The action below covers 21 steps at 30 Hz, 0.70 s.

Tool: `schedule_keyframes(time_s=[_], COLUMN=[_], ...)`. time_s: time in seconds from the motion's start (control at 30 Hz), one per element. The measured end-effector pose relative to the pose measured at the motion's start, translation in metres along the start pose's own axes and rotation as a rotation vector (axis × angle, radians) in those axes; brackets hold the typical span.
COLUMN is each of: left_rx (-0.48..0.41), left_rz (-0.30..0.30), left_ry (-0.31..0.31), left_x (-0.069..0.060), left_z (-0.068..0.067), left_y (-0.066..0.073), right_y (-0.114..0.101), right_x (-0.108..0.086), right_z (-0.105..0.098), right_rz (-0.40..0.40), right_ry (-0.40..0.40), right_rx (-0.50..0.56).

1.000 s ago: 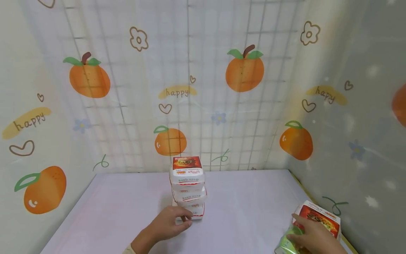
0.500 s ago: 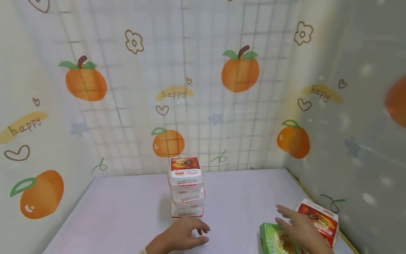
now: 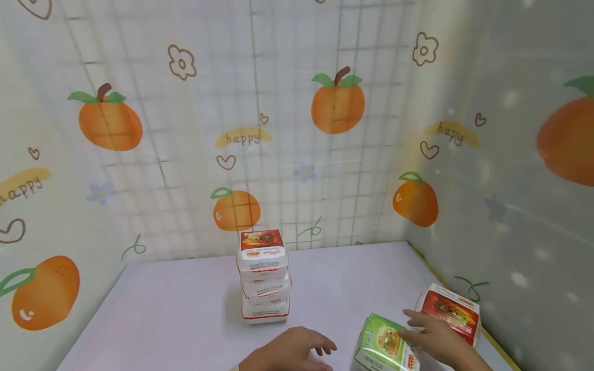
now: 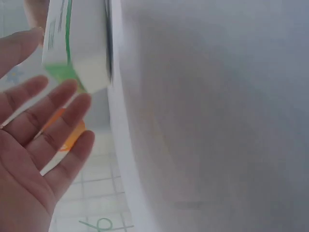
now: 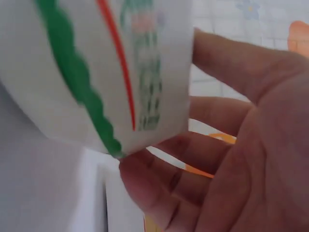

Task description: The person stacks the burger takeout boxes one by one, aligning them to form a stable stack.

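Note:
A green-and-white burger box (image 3: 385, 342) with a burger picture lies on the table at the front right. My right hand (image 3: 438, 340) is at its right side. In the right wrist view, fingertips (image 5: 137, 181) touch the box's lower corner, the fingers loosely bent beside it rather than wrapped round it. My left hand (image 3: 290, 353) is left of the green box, apart from it. Spread, slightly bent fingers (image 4: 53, 135) show in the left wrist view, holding nothing, with the green box (image 4: 79, 46) beyond them.
Several white burger boxes (image 3: 263, 286) with red-trimmed edges stand stacked on the table (image 3: 185, 304), left of centre. Behind my right hand, a red-topped burger box (image 3: 452, 312) sits near the table's right edge. Fruit-printed curtains (image 3: 297, 175) enclose the back and sides.
The green box and my right hand have come leftward, away from the red box. My left hand has moved from the stack's base toward the front right. The view has turned slightly right.

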<state>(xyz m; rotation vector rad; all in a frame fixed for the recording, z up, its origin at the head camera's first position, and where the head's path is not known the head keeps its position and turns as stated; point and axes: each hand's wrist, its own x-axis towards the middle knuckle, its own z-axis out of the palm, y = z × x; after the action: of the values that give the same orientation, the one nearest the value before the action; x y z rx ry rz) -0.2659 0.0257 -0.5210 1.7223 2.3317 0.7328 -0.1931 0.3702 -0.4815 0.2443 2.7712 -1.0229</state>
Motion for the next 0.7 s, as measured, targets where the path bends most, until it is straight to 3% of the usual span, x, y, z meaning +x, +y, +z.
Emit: schedule_keyframes(time_s=[0.13,0.27,0.37,0.53,0.7], left_rx=[-0.018,-0.015,0.005,0.024,0.017], left_rz=[-0.080,-0.198,-0.265,-0.310,-0.346], left_ry=[-0.035,-0.055,-0.054,-0.042,-0.042], left_x=[0.004,0.007,0.008,0.009,0.009], left_z=[0.001,0.002,0.003,0.004,0.007], left_y=[0.005,0.007,0.006,-0.001,-0.007], right_y=[-0.008,-0.015,-0.019,-0.024,-0.024], right_x=[0.008,0.014,0.015,0.018,0.020], right_z=[0.010,0.017,0.020,0.029,0.038], right_rz=[0.031,0.028,0.012,-0.022,-0.048], right_ry=[-0.038,-0.075,-0.063,-0.046,-0.098], right_rx=[0.016,-0.007,-0.017,-0.027,0.048])
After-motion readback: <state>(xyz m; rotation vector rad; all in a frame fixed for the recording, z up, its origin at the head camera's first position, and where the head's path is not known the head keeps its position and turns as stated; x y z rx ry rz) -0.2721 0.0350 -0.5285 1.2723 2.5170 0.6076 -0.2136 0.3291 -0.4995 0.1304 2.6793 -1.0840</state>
